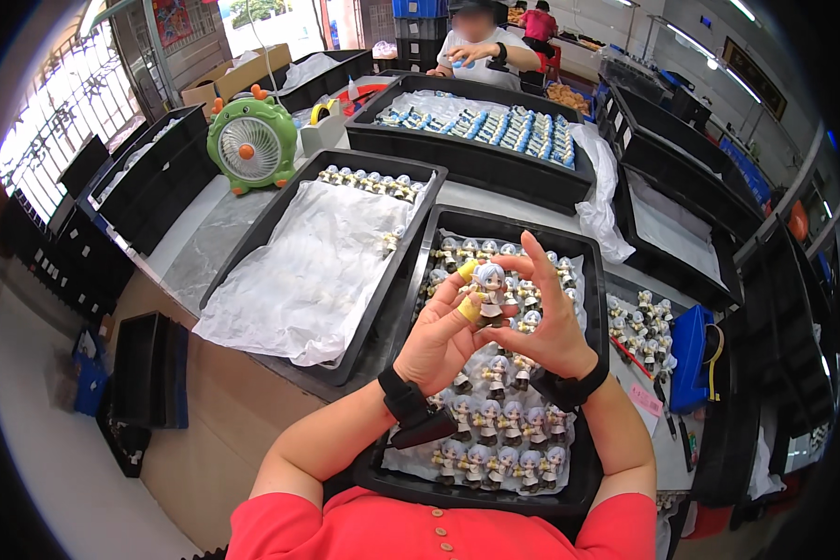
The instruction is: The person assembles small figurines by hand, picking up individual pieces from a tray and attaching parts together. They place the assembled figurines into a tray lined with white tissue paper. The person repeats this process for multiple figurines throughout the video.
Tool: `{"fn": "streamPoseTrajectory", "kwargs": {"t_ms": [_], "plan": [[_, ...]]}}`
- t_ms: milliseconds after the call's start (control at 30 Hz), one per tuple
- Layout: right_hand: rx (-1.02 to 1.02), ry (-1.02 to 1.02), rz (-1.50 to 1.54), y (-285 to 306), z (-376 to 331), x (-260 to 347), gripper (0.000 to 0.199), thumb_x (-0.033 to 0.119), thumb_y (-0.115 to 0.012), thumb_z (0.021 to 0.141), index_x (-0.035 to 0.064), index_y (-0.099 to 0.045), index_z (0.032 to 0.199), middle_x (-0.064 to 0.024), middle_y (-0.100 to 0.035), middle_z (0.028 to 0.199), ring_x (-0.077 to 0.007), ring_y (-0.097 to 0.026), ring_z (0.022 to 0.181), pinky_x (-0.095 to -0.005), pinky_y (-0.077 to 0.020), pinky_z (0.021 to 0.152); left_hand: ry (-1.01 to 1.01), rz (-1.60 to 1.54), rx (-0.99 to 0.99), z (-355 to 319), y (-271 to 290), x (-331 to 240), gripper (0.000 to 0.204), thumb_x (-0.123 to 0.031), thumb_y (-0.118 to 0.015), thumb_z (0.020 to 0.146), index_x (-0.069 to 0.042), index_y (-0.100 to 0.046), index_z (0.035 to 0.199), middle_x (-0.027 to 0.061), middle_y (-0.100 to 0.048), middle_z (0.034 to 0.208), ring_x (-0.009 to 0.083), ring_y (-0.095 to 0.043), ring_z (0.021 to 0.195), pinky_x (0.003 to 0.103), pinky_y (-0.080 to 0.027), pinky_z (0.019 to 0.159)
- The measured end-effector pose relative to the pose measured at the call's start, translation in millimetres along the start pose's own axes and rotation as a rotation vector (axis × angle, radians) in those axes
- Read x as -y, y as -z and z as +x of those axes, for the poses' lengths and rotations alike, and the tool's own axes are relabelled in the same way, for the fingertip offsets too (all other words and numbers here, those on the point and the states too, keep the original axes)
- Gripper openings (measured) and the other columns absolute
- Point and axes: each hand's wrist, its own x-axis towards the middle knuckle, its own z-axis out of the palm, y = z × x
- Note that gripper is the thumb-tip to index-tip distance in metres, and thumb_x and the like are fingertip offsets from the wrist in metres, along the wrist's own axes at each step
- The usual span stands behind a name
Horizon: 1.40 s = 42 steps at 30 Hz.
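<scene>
A small figurine (491, 293) with pale hair and a white outfit is held upright between both my hands, above a black tray. My left hand (443, 331), with yellow wraps on thumb and forefinger, pinches its left side. From the other side my right hand (553, 322) curves round, thumb at the base and forefinger raised; its fingertips close to the figurine are partly hidden. Beneath my hands the black tray (583, 457) holds rows of matching figurines (511, 417) on a white sheet.
Left of it lies another black tray (243, 266), lined with white sheeting (294, 271), with figurines along its far end. A green fan (252, 142) stands beyond. Farther off, a tray (476, 159) holds blue-and-white pieces before a co-worker (476, 51). Loose figurines (644, 322) and a blue container (691, 359) sit right.
</scene>
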Motion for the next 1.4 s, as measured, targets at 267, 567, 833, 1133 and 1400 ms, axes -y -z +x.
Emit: {"fn": "streamPoseTrajectory", "kwargs": {"t_ms": [267, 567, 833, 1133, 1400], "plan": [[-0.029, 0.016, 0.008, 0.8, 0.2, 1.2, 0.103, 0.011, -0.08, 0.058, 0.0092, -0.021, 0.142, -0.0106, -0.054, 0.117, -0.0248, -0.052, 0.11, -0.0365, -0.0389, 0.096, 0.006, -0.041, 0.023, -0.2, -2.6, -2.0, 0.05, -0.018, -0.05, 0.093, -0.014, -0.029, 0.138, 0.013, -0.05, 0.122, 0.0304, -0.056, 0.105, 0.036, -0.049, 0.085], [-0.028, 0.007, -0.008, 2.1, -0.4, -0.5, 0.104, 0.017, -0.082, 0.059, 0.0096, -0.02, 0.143, -0.0095, -0.054, 0.117, -0.0233, -0.053, 0.109, -0.0363, -0.0405, 0.092, 0.02, -0.063, 0.02, 0.0, -0.8, 0.4, 0.048, -0.018, -0.048, 0.094, -0.014, -0.029, 0.138, 0.0097, -0.053, 0.116, 0.0323, -0.055, 0.108, 0.037, -0.049, 0.087], [0.003, -0.013, 0.052, -0.4, -0.8, -2.6, 0.106, 0.015, -0.081, 0.059, 0.0098, -0.017, 0.143, -0.0098, -0.054, 0.118, -0.0219, -0.052, 0.109, -0.035, -0.0399, 0.092, 0.06, -0.053, 0.039, 0.7, 0.8, 0.0, 0.044, -0.019, -0.044, 0.096, -0.012, -0.03, 0.137, 0.0097, -0.053, 0.117, 0.0268, -0.057, 0.103, 0.035, -0.049, 0.086], [0.057, 0.193, -0.27, -4.9, -1.5, -1.3, 0.105, 0.008, -0.082, 0.055, 0.0074, -0.021, 0.141, -0.0125, -0.051, 0.115, -0.0277, -0.05, 0.107, -0.0369, -0.0408, 0.091, 0.045, 0.103, -0.038, 1.2, 2.4, 7.3, 0.047, -0.035, -0.049, 0.093, -0.007, -0.039, 0.129, 0.0063, -0.052, 0.117, 0.0216, -0.054, 0.106, 0.035, -0.049, 0.086], [0.032, 0.168, -0.086, -7.0, 0.0, 8.1, 0.102, 0.004, -0.08, 0.057, 0.0132, -0.024, 0.141, -0.0116, -0.047, 0.116, -0.0248, -0.049, 0.1, -0.0284, -0.0544, 0.072, 0.159, 0.043, 0.007, -1.1, -5.2, 0.4, 0.047, -0.038, -0.044, 0.095, -0.009, -0.04, 0.131, 0.0069, -0.053, 0.118, 0.019, -0.054, 0.102, 0.033, -0.05, 0.08]]}}
